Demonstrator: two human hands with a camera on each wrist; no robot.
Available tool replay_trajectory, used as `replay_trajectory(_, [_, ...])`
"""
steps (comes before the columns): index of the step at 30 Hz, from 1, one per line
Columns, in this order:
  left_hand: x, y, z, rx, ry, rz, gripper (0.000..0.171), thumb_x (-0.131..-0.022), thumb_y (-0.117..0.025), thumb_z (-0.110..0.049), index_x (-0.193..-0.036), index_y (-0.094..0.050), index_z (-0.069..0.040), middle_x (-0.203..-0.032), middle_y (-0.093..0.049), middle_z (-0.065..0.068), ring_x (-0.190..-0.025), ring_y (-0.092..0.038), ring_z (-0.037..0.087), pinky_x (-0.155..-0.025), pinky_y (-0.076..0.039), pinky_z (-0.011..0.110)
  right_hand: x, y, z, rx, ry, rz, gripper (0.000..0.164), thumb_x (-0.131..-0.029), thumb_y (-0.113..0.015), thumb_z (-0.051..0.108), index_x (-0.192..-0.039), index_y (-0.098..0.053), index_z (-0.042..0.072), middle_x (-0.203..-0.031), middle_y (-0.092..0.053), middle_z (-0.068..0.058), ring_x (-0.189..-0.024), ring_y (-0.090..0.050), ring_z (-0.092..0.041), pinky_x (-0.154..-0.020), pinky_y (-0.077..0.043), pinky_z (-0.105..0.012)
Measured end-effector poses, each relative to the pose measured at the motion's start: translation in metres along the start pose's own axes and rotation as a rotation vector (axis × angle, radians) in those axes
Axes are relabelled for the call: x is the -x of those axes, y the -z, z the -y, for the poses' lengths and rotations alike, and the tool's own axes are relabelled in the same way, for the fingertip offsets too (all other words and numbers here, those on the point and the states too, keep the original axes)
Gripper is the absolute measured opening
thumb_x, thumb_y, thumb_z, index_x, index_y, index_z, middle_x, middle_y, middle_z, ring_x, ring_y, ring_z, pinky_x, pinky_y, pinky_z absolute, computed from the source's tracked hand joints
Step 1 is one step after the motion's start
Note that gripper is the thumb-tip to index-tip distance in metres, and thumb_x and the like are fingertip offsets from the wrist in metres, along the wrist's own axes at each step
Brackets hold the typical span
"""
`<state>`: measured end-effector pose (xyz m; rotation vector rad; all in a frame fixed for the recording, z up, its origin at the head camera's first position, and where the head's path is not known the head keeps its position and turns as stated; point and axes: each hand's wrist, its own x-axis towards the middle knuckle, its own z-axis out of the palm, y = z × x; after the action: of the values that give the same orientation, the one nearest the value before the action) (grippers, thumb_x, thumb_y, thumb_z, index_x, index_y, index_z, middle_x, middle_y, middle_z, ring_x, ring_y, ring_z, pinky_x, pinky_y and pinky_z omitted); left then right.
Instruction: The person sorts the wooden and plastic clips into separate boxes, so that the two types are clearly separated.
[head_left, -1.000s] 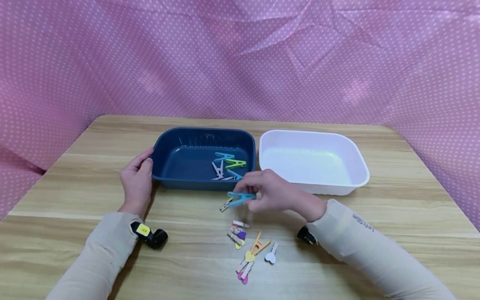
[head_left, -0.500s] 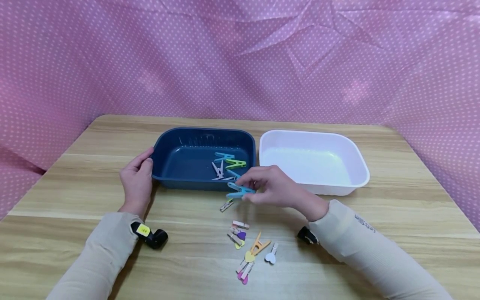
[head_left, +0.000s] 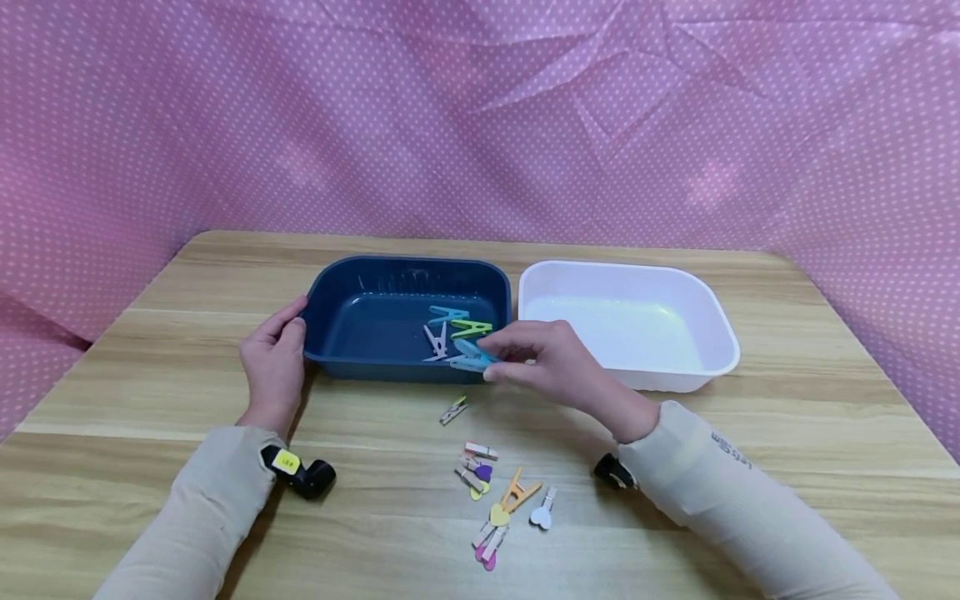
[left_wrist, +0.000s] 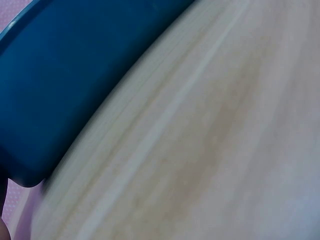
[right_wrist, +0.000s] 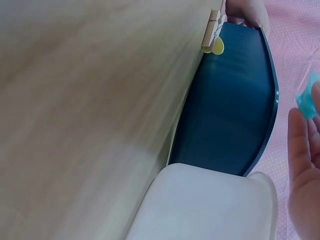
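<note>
My left hand [head_left: 272, 367] grips the left end of a dark blue plastic bin [head_left: 375, 370], whose side wall fills a corner of the left wrist view. Between thumb and fingertips, my right hand [head_left: 555, 360] pinches a light blue clothespin [head_left: 467, 360] over the bin's near right rim. In the right wrist view the same clothespin [right_wrist: 306, 100] shows at the right edge, above the bin's wall. Inside the bin lie another blue clothespin [head_left: 447, 313], a lime green clothespin [head_left: 471, 328] and a grey clothespin [head_left: 438, 340]; the held one partly covers others.
A white bin [head_left: 660, 379] stands right beside the blue one. On the wooden table in front lie an orange clothespin [head_left: 517, 492], a small green-tipped wooden clothespin [head_left: 453, 411], a white heart clothespin [head_left: 543, 509] and several other small heart clothespins [head_left: 491, 543]. Pink dotted cloth hangs behind.
My right hand has carried the light blue clothespin up and away from me, from the table in front of the bin to its near rim. My left hand has stayed put.
</note>
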<state>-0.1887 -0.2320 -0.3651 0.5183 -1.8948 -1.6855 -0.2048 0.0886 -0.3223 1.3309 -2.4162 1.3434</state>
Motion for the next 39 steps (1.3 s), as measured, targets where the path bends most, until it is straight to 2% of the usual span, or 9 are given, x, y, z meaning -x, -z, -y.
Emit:
replay_trajectory(10, [0.000, 0.000, 0.000, -0.005, -0.002, 0.004, 0.028, -0.092, -0.052, -0.014, -0.117, -0.066, -0.012, -0.124, -0.060, 0.002, -0.119, -0.051, 0.009, -0.102, -0.039, 0.027, -0.005, -0.003, 0.003, 0.079, -0.043, -0.152, 0.028, -0.075, -0.075, 0.010, -0.101, -0.070, 0.001, -0.091, -0.070, -0.007, -0.077, -0.063, -0.013, -0.069, -0.055, -0.021])
replay_trajectory(22, [0.001, 0.000, 0.000, -0.006, 0.004, 0.013, 0.029, -0.092, -0.052, -0.015, -0.118, -0.065, -0.011, -0.126, -0.060, 0.002, -0.120, -0.051, 0.010, -0.101, -0.040, 0.028, -0.020, -0.008, 0.010, 0.117, -0.131, -0.254, 0.024, -0.077, -0.074, 0.012, -0.099, -0.071, 0.002, -0.093, -0.070, -0.009, -0.077, -0.066, -0.015, -0.069, -0.055, -0.024])
replay_trajectory(28, [0.002, 0.000, 0.000, -0.018, 0.011, 0.037, 0.030, -0.094, -0.050, -0.017, -0.121, -0.063, -0.012, -0.128, -0.058, 0.001, -0.122, -0.049, 0.010, -0.102, -0.039, 0.028, -0.028, -0.011, 0.006, 0.114, -0.182, -0.266, 0.023, -0.079, -0.072, 0.015, -0.099, -0.071, 0.004, -0.091, -0.071, -0.007, -0.075, -0.064, -0.012, -0.069, -0.055, -0.024])
replay_trajectory(36, [0.000, 0.001, -0.001, -0.005, 0.021, 0.020, 0.029, -0.093, -0.051, -0.016, -0.118, -0.065, -0.013, -0.127, -0.059, 0.001, -0.121, -0.049, 0.010, -0.102, -0.039, 0.029, -0.035, -0.014, 0.004, 0.079, -0.261, -0.191, 0.028, -0.082, -0.070, 0.023, -0.105, -0.070, 0.007, -0.096, -0.070, -0.005, -0.079, -0.060, -0.013, -0.073, -0.054, -0.024])
replay_trajectory(39, [-0.001, 0.001, -0.002, -0.014, 0.015, 0.014, 0.029, -0.093, -0.051, -0.016, -0.117, -0.065, -0.014, -0.126, -0.060, 0.001, -0.120, -0.050, 0.009, -0.102, -0.039, 0.028, -0.034, -0.014, 0.004, 0.080, -0.276, -0.190, 0.027, -0.082, -0.070, 0.023, -0.104, -0.070, 0.007, -0.097, -0.070, -0.004, -0.080, -0.060, -0.013, -0.073, -0.054, -0.024])
